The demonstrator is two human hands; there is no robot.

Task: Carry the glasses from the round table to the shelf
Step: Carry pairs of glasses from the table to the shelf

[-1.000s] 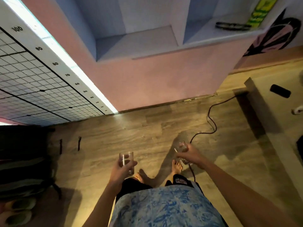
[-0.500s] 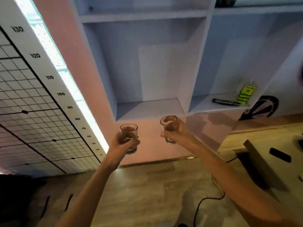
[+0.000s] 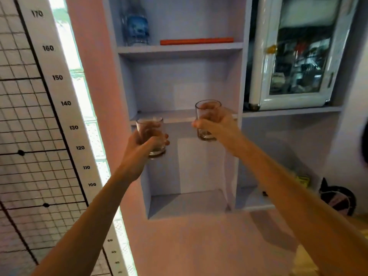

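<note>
Two glasses are off any support at once, and that is the biggest danger we judge here. Our left hand [image 3: 139,149] wraps its fingers round the left glass [image 3: 150,125], our right hand [image 3: 219,127] grips the right glass [image 3: 208,109] from the side, and neither hand is free to catch a slip. Both glasses hang upright in front of the shelf unit [image 3: 179,82]. The right one is about level with the middle shelf board [image 3: 177,116]; the left one is lower, its base below the board's front edge.

The next risk follows from that. If we push the left glass forward without lifting it, its side would strike the edge, and glass on a hard board could chip or jolt out of our grip. A smaller risk is that the two glasses, being near each other, could clink if both go for the same bay together. Smaller yet, a base set half on the lip would tip.

The board itself looks flat, smooth and painted pale. A pink wall [image 3: 89,56] frames the unit, and a tall gridded height chart [image 3: 23,116] stands to the left. A glass-door cabinet [image 3: 294,56] fills the bay to the right. On the shelf above, a water bottle [image 3: 136,24] stands and an orange rod [image 3: 197,41] lies.
</note>
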